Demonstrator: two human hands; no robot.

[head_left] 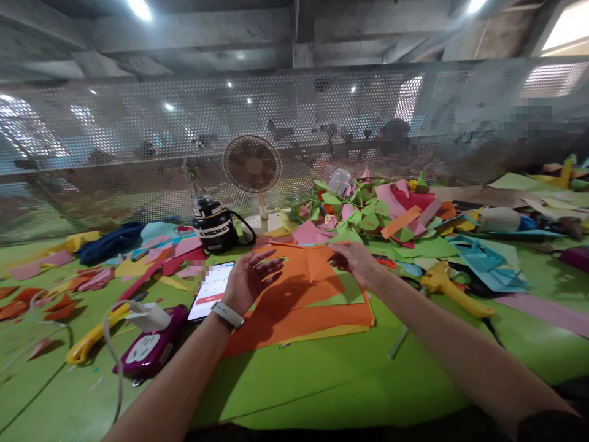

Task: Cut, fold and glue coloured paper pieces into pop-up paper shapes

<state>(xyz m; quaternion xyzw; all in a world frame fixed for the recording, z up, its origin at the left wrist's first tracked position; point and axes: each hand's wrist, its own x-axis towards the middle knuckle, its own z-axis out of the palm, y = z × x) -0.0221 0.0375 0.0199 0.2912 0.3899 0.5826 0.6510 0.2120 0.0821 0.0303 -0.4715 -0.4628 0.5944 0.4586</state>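
Observation:
A sheet of orange paper (299,270) with a crease near its middle stands slightly raised between my two hands. My right hand (356,263) pinches its far right corner, the fingers curled in. My left hand (251,282), a pale-banded watch on its wrist, hovers by the sheet's left side with fingers stretched apart. Beneath lies a stack of orange, green and yellow sheets (294,331), partly in shadow. Left of my left hand is a phone (207,294) showing a timer, partly covered by that hand.
A yellow glue gun (442,282) lies to the right, near a large heap of paper scraps (368,209). Behind stand a fan (252,164) and black bottle (214,230). At left are a purple power strip (151,353) with cables and a yellow-handled tool (94,337).

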